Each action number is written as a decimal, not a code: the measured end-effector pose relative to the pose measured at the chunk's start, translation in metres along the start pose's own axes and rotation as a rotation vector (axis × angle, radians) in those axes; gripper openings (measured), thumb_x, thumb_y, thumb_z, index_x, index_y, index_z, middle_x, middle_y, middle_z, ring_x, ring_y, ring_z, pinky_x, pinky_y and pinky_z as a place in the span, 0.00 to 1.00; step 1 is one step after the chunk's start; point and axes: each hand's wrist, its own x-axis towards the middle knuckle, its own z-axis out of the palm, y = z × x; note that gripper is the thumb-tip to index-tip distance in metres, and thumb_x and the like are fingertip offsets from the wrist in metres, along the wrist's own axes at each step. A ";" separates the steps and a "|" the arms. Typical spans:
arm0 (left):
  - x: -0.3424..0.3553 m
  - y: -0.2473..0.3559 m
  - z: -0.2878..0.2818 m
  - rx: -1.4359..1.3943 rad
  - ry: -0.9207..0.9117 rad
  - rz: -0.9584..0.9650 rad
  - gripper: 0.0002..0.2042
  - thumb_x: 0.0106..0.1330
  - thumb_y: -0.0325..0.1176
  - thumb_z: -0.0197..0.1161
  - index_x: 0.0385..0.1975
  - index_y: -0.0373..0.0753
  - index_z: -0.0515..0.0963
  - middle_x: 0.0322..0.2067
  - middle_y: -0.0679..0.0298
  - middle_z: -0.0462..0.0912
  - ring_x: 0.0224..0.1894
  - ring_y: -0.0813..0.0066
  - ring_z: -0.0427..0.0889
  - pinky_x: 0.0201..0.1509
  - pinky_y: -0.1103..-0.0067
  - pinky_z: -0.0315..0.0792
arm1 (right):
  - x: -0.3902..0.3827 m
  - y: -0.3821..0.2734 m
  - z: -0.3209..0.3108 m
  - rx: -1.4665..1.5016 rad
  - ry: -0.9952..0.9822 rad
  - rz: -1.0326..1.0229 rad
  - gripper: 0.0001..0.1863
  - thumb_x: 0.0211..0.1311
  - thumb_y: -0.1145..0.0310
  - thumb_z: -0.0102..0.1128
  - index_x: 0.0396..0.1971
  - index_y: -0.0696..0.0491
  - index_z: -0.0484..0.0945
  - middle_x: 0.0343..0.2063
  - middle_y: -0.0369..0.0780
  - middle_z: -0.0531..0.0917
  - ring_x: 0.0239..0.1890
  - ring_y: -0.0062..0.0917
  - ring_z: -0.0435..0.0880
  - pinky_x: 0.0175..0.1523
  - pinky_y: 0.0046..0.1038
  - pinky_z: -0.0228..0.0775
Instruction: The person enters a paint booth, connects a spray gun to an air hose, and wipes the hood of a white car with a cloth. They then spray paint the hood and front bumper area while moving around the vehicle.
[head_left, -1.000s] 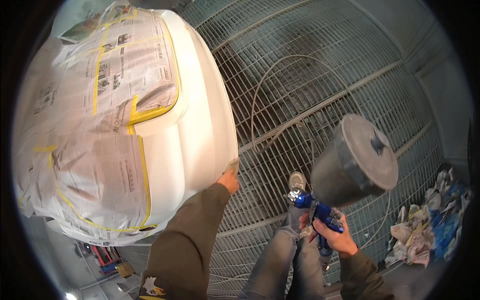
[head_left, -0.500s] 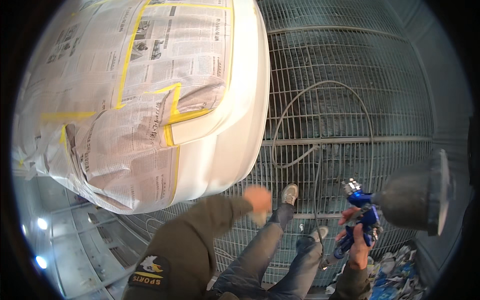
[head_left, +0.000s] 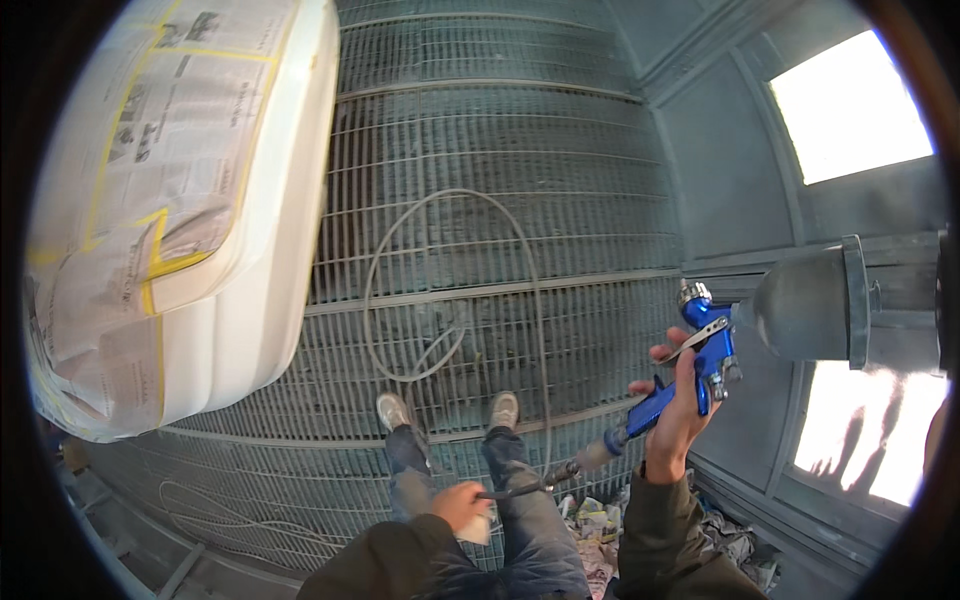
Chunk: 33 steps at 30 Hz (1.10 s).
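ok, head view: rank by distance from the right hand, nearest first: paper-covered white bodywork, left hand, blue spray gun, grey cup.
1. Blue spray gun: gripped in the right hand.
2. Grey cup: up and right, mounted on the gun.
3. Left hand: lower, to the left.
4. Paper-covered white bodywork: far left.

The right arm (head_left: 665,535) comes up from the bottom on the right side. The right wrist (head_left: 664,468) shows bare, and the right hand (head_left: 682,405) is up high, closed in a grip, with fingers (head_left: 661,352) poking out to the left. The left arm (head_left: 385,560) reaches in toward the middle. The left hand (head_left: 460,507) is low down, curled shut, in front of the legs (head_left: 525,500). Both feet (head_left: 505,409) stand apart, toes pointing forward.
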 end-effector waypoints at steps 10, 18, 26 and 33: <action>-0.033 -0.024 0.072 0.326 0.026 -0.305 0.14 0.67 0.42 0.62 0.46 0.42 0.79 0.43 0.58 0.82 0.45 0.52 0.81 0.46 0.61 0.75 | 0.071 -0.017 -0.075 -0.083 0.002 -0.096 0.20 0.72 0.70 0.49 0.61 0.57 0.69 0.55 0.45 0.78 0.53 0.29 0.81 0.30 0.25 0.84; -0.018 0.052 0.101 0.156 0.178 0.049 0.11 0.72 0.41 0.56 0.48 0.47 0.78 0.42 0.62 0.82 0.40 0.54 0.82 0.41 0.60 0.76 | 0.052 -0.026 -0.092 -0.072 -0.140 -0.183 0.23 0.76 0.64 0.44 0.65 0.59 0.64 0.60 0.49 0.74 0.57 0.36 0.79 0.31 0.23 0.85; 0.006 0.111 0.121 -0.102 0.142 0.233 0.20 0.69 0.40 0.58 0.61 0.51 0.73 0.44 0.62 0.83 0.41 0.54 0.83 0.42 0.63 0.76 | -0.008 -0.053 -0.087 -0.164 -0.190 -0.290 0.24 0.77 0.60 0.42 0.62 0.62 0.65 0.58 0.51 0.75 0.54 0.31 0.80 0.29 0.20 0.85; 0.002 0.093 0.141 -0.113 0.231 0.283 0.11 0.67 0.42 0.61 0.46 0.49 0.78 0.44 0.64 0.77 0.34 0.55 0.83 0.36 0.64 0.76 | -0.052 -0.052 -0.092 -0.141 -0.114 -0.275 0.20 0.75 0.64 0.48 0.59 0.59 0.68 0.51 0.46 0.78 0.47 0.22 0.79 0.26 0.20 0.82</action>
